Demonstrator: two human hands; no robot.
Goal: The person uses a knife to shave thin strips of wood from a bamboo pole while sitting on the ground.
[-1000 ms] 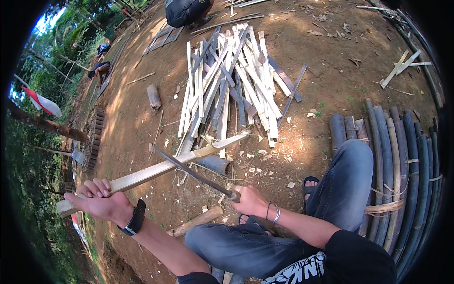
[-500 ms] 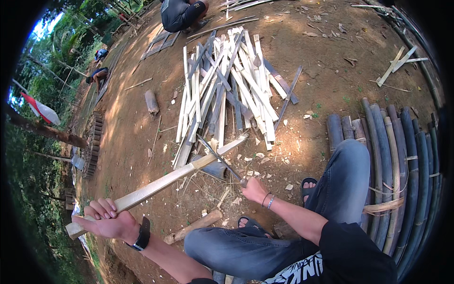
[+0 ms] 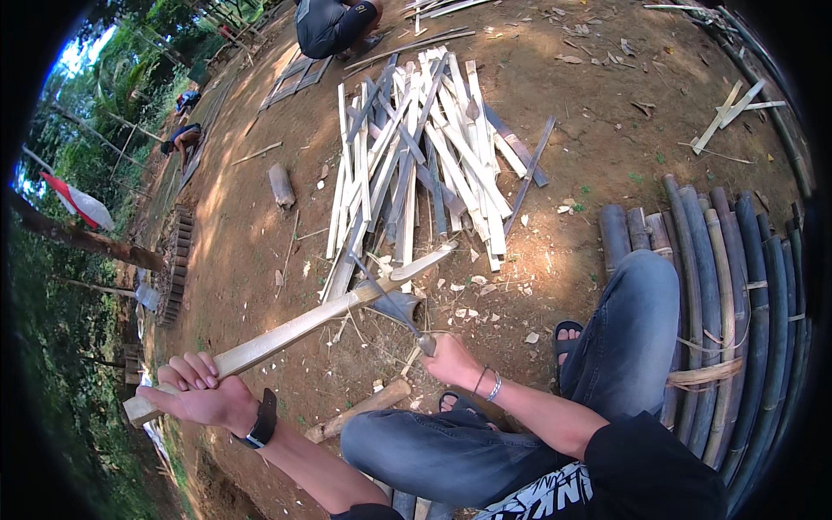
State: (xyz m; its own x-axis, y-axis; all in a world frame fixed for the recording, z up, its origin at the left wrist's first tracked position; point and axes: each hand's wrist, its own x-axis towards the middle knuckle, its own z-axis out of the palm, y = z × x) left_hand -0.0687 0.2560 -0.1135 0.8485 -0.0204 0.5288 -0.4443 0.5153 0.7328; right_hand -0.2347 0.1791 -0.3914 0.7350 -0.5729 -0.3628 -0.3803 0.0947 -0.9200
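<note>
Pale strip (image 3: 286,333): is being held slantwise before the strip pile (image 3: 425,152), seemingly so that its far end is left free.
Knife (image 3: 397,307): is being held across the strip, apparently for control; contact cannot be told.
Left hand (image 3: 201,394): the strip's near end is being gripped by curled fingers.
Right hand (image 3: 452,360): the knife handle (image 3: 427,345) is being clasped by closed fingers.

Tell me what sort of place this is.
Probably an outdoor bamboo worksite: split strips piled on bare dirt, tied poles at right, trees at left.
</note>
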